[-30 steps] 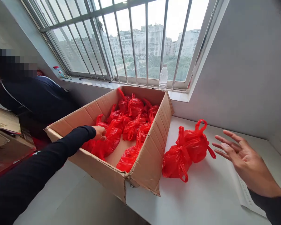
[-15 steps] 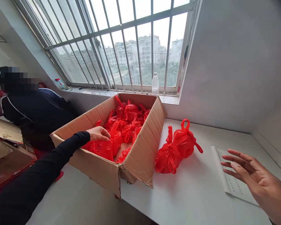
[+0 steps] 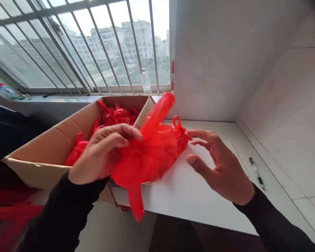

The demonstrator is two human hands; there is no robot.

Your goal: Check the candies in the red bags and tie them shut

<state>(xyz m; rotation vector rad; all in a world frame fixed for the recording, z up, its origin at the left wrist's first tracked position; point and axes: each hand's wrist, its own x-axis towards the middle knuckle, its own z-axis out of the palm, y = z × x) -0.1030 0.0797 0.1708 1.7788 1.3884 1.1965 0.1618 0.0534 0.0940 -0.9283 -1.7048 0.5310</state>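
Observation:
My left hand (image 3: 102,150) pinches a red plastic bag (image 3: 149,154) above the near corner of the cardboard box. Its loose handles stick out above and below, and motion blurs it; its contents are hidden. My right hand (image 3: 217,164) is open to the right of this bag, thumb and fingers apart. Behind the held bag, another knotted red bag (image 3: 180,134) sits on the white table (image 3: 199,206), partly covered. More red bags (image 3: 118,115) lie inside the cardboard box (image 3: 65,134) at left.
A clear plastic bottle (image 3: 146,82) stands on the windowsill before the barred window. Partly behind my right hand lies a paper pad (image 3: 237,154), with a pen (image 3: 257,174) further right by the wall. Someone's dark clothing (image 3: 7,129) shows at the left edge.
My left hand has come up out of the box and now holds a red bag over the table side. My right hand has moved inward toward it. The view has swung right.

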